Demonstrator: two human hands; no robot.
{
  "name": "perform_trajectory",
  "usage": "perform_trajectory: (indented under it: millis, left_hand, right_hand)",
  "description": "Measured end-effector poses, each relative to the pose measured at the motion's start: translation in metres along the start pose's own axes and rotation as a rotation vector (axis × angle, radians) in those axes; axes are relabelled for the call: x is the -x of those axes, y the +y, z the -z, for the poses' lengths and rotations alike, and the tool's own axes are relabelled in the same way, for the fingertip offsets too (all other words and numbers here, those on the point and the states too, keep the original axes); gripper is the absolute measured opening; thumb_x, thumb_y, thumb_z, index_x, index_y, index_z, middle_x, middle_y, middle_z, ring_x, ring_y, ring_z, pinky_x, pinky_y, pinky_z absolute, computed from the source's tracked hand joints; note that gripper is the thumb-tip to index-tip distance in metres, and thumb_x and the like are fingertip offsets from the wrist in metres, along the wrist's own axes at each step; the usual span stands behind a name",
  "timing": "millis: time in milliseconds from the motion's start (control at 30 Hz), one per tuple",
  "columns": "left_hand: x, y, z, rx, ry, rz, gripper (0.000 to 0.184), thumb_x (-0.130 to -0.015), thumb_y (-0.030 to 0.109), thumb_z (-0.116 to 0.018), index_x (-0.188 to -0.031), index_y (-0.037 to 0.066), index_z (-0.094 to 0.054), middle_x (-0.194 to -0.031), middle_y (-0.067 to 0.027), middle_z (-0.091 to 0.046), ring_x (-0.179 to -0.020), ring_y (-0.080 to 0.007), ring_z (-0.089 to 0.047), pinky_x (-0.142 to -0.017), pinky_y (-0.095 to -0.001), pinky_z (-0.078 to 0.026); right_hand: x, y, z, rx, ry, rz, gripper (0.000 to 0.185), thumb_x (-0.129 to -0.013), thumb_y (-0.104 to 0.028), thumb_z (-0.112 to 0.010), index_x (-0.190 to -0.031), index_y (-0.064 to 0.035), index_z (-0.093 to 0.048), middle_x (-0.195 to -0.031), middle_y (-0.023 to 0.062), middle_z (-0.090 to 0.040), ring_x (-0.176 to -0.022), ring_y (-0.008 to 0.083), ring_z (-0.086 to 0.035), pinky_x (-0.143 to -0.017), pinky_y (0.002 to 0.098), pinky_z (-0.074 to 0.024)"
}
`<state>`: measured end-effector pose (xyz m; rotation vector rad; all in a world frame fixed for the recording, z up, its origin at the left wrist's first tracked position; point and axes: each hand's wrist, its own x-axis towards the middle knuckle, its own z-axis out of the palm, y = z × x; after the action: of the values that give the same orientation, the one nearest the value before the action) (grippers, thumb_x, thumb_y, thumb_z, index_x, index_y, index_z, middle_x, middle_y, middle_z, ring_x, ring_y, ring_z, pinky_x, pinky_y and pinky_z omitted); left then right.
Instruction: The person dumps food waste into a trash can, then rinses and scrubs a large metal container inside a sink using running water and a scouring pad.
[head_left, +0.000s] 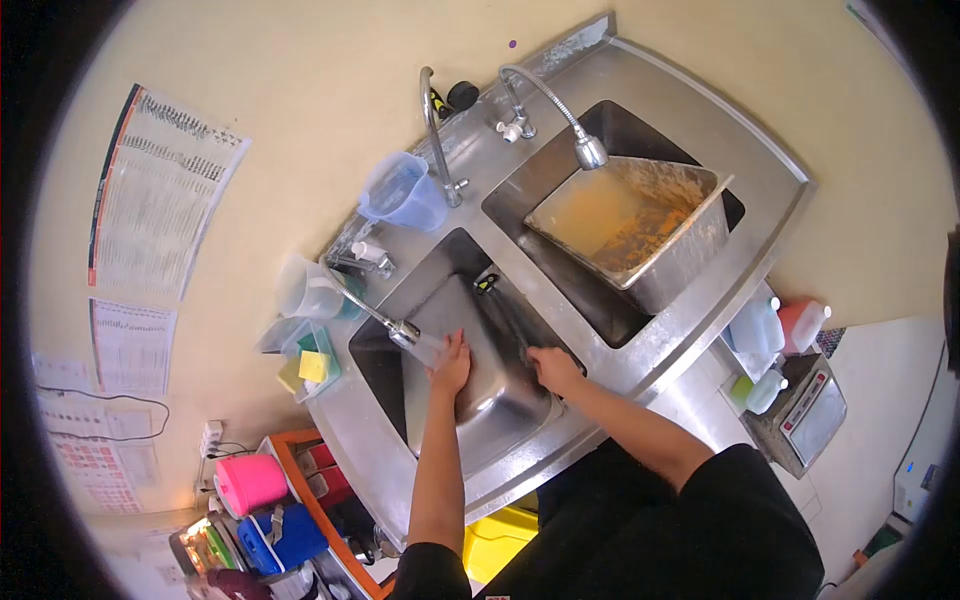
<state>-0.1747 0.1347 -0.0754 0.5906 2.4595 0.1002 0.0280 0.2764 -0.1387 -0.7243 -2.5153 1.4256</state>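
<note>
A large steel pan lies upside down and tilted in the left sink basin. My left hand rests on its upturned bottom, fingers stretched out, beside the spray from the flexible faucet head. At the pan's right side, my right hand is closed around a dark long-handled tool. The tool's far end is black and yellow; I cannot make out whether it is a brush. In the right basin sits another deep steel pan, tilted, with cloudy brownish water and orange-brown residue inside.
A second flexible faucet hangs over the right pan. Behind the basins stand a curved tap and a bluish plastic jug. Sponges lie in a clear container at left. Bottles and a scale are at right.
</note>
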Motion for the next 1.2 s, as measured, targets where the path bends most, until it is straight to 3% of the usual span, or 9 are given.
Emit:
perform_trajectory:
  millis: [133,233,333,533,733,833,933,1100,1200]
  left_hand:
    - [-0.007,-0.007,-0.008,0.023,0.014,0.01,0.057,-0.101,0.049,-0.028,-0.156,0.034,-0.03,-0.167,-0.0072,-0.021,-0.152,-0.04,-0.02,-0.117,-0.0699,-0.009]
    - [0.0,-0.001,-0.005,0.021,0.02,0.033,0.058,-0.101,0.05,-0.028,-0.156,0.034,-0.031,-0.167,-0.007,-0.021,-0.152,-0.0377,-0.02,-0.117,-0.0692,-0.008]
    - [-0.001,0.0,-0.004,0.012,0.016,0.026,0.058,-0.101,0.051,-0.027,-0.156,0.033,-0.031,-0.167,-0.0067,-0.021,-0.153,-0.0352,-0.019,-0.117,-0.0691,-0.008]
    - [0.007,0.003,0.002,0.012,0.008,0.033,0.059,-0.101,0.053,-0.026,-0.157,0.034,-0.031,-0.167,-0.0056,-0.02,-0.154,-0.0326,-0.016,-0.117,-0.0685,-0.008]
    - [0.01,0.01,0.005,0.009,0.012,0.094,0.065,-0.099,0.054,-0.028,-0.159,0.028,-0.028,-0.167,-0.0091,-0.021,-0.154,-0.0344,-0.016,-0.118,-0.0678,-0.006]
    - [0.013,0.014,0.008,0.008,0.029,0.16,0.07,-0.097,0.055,-0.029,-0.159,0.021,-0.027,-0.166,-0.0128,-0.023,-0.154,-0.0363,-0.015,-0.118,-0.0677,-0.004]
    - [0.019,0.024,0.014,0.027,0.014,0.182,0.074,-0.097,0.055,-0.029,-0.16,0.017,-0.026,-0.165,-0.0162,-0.024,-0.154,-0.0374,-0.014,-0.117,-0.0684,-0.004]
    - [0.012,0.018,0.01,-0.006,-0.024,0.159,0.075,-0.097,0.055,-0.028,-0.16,0.015,-0.024,-0.164,-0.0171,-0.024,-0.153,-0.0382,-0.015,-0.116,-0.07,-0.004]
    - [0.012,0.018,0.01,-0.016,-0.009,0.152,0.074,-0.098,0.056,-0.028,-0.16,0.015,-0.025,-0.164,-0.0151,-0.027,-0.152,-0.0389,-0.018,-0.116,-0.0702,-0.004]
  right_hand:
    - [0.042,-0.016,0.047,0.052,-0.406,0.039,0.023,-0.082,-0.011,-0.065,-0.105,-0.0071,-0.068,-0.097,0.0238,-0.07,-0.093,0.0418,-0.068,-0.081,0.0516,-0.0542]
    - [0.085,-0.029,0.042,0.034,-0.431,0.224,0.018,-0.083,-0.013,-0.066,-0.1,-0.0074,-0.068,-0.102,0.0218,-0.067,-0.097,0.0404,-0.066,-0.083,0.0488,-0.0535]
    - [0.092,-0.05,0.027,-0.015,-0.3,0.111,0.013,-0.083,-0.014,-0.067,-0.094,-0.0074,-0.068,-0.104,0.0187,-0.062,-0.098,0.0392,-0.063,-0.084,0.0477,-0.0525]
    - [0.091,-0.025,0.022,-0.179,-0.097,0.254,0.012,-0.081,-0.005,-0.068,-0.092,-0.006,-0.067,-0.096,0.0136,-0.061,-0.091,0.0334,-0.063,-0.077,0.042,-0.0529]
    - [0.072,-0.027,0.025,-0.049,0.098,-0.005,0.017,-0.088,-0.005,-0.063,-0.104,-0.004,-0.07,-0.105,0.0161,-0.063,-0.096,0.0333,-0.065,-0.082,0.0408,-0.0539]
    - [0.087,-0.05,0.019,-0.351,0.086,-0.111,0.037,-0.095,-0.016,-0.06,-0.129,-0.0008,-0.061,-0.13,0.022,-0.058,-0.12,0.0384,-0.058,-0.1,0.0417,-0.0489]
    - [0.073,-0.069,0.015,-0.272,0.058,0.077,0.056,-0.103,-0.031,-0.051,-0.147,0.0029,-0.042,-0.152,0.0237,-0.042,-0.142,0.0361,-0.041,-0.116,0.0376,-0.0342]
    - [-0.051,-0.011,-0.029,-0.859,-0.278,-0.335,0.068,-0.107,-0.047,-0.035,-0.154,0.0004,-0.031,-0.163,0.0192,-0.027,-0.152,0.0279,-0.023,-0.124,0.0344,-0.0157]
    - [-0.087,-0.015,-0.033,-0.703,-0.283,-0.322,0.064,-0.105,-0.045,-0.043,-0.153,-0.0038,-0.036,-0.162,0.0186,-0.029,-0.151,0.0294,-0.026,-0.123,0.0358,-0.0195]
